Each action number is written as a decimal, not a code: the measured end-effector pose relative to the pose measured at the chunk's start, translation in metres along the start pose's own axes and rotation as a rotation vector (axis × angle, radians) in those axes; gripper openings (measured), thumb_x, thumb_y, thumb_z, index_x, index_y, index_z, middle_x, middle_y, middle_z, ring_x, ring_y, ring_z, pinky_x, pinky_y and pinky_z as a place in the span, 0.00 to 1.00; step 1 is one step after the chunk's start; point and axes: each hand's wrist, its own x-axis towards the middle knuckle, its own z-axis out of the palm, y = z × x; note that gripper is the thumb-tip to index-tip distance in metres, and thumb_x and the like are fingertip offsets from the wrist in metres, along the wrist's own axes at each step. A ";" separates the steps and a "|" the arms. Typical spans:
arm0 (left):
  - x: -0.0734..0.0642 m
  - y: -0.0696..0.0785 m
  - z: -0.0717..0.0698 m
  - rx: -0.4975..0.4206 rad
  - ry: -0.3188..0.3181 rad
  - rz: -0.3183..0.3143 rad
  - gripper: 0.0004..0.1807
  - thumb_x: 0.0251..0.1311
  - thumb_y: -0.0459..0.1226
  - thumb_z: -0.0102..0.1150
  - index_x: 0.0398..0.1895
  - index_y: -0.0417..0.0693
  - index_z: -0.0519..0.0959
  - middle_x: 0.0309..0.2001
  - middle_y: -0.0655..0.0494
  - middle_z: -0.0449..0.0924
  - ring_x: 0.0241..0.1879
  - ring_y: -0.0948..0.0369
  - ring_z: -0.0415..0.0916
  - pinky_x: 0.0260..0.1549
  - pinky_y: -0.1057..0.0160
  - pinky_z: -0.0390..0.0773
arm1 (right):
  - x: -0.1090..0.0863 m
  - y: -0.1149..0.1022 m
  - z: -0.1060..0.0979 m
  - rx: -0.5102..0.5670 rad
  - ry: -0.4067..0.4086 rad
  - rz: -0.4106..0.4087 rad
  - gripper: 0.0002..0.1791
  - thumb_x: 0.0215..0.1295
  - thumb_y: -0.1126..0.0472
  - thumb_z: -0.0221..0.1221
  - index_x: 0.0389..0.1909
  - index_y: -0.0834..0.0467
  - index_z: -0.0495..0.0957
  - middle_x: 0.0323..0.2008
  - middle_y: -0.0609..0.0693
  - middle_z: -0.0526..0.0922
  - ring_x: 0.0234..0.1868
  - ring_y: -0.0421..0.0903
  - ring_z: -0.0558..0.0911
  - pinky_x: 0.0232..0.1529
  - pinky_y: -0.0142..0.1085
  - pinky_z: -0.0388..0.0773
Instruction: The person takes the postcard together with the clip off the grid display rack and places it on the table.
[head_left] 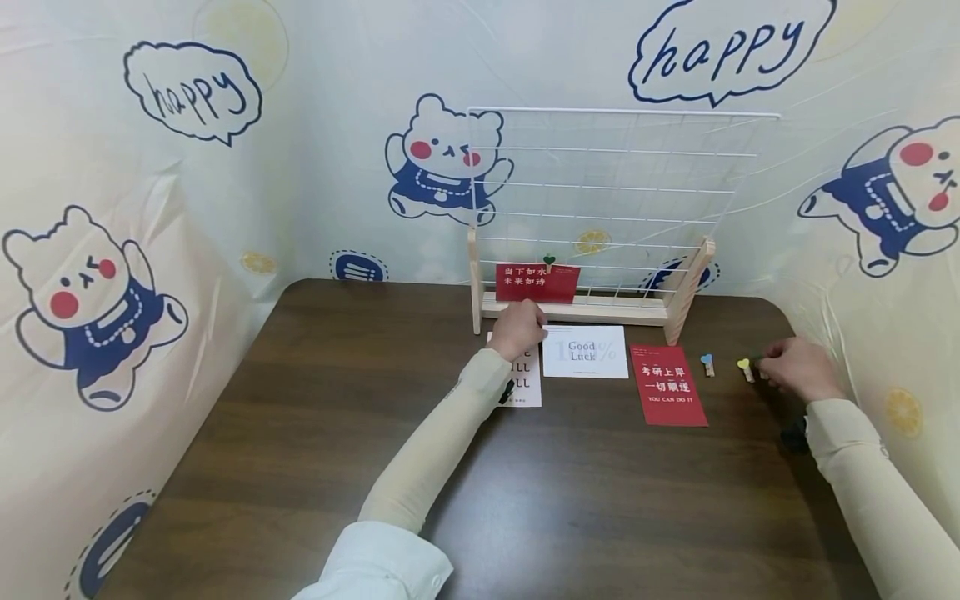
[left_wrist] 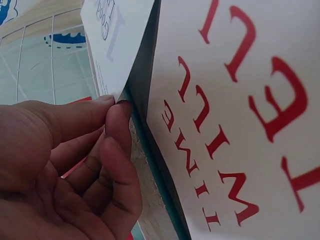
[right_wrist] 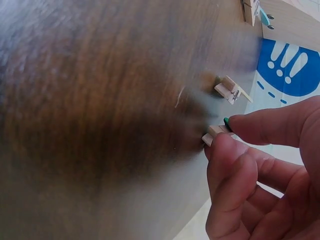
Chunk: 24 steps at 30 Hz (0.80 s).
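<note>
At its left corner, a white "Good Luck" card (head_left: 585, 354) (left_wrist: 117, 45) is pinched between the thumb and fingers of my left hand (head_left: 519, 331) (left_wrist: 85, 160). Below that hand lies a white card with red letters (head_left: 527, 392) (left_wrist: 240, 90), partly hidden in the head view. My right hand (head_left: 806, 368) (right_wrist: 265, 170) pinches a small wooden clothespin (right_wrist: 215, 133) with a green top, low over the tabletop. Beside it lie a yellow-heart clothespin (head_left: 745, 369) (right_wrist: 228, 90) and a blue-heart one (head_left: 707, 365) (right_wrist: 251, 12).
A white wire grid (head_left: 600, 183) stands in a wooden base (head_left: 622, 313) at the table's back. A green-heart clothespin (head_left: 549, 262) fixes a red card (head_left: 525, 287) low on it. Another red card (head_left: 667, 387) lies on the brown table (head_left: 562, 517). Printed cloth (head_left: 330, 150) surrounds it.
</note>
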 end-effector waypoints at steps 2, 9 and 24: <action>0.001 0.001 0.000 0.001 -0.006 -0.002 0.12 0.67 0.37 0.67 0.52 0.45 0.89 0.52 0.50 0.89 0.46 0.55 0.83 0.51 0.54 0.85 | -0.001 -0.001 0.000 0.006 0.001 -0.002 0.19 0.63 0.61 0.56 0.44 0.76 0.80 0.18 0.47 0.83 0.19 0.43 0.79 0.22 0.38 0.76; 0.003 0.001 0.002 0.008 -0.019 -0.007 0.11 0.67 0.35 0.66 0.50 0.44 0.89 0.52 0.50 0.89 0.46 0.56 0.83 0.52 0.55 0.84 | -0.003 -0.002 0.000 0.023 -0.002 0.000 0.18 0.64 0.61 0.56 0.42 0.76 0.80 0.19 0.50 0.84 0.20 0.44 0.80 0.22 0.38 0.77; 0.001 -0.001 0.001 -0.033 0.002 -0.003 0.10 0.67 0.35 0.65 0.47 0.45 0.89 0.52 0.51 0.89 0.47 0.56 0.83 0.49 0.55 0.85 | -0.002 0.006 0.002 0.041 -0.003 0.004 0.22 0.64 0.60 0.57 0.46 0.78 0.79 0.22 0.53 0.85 0.22 0.44 0.81 0.22 0.38 0.79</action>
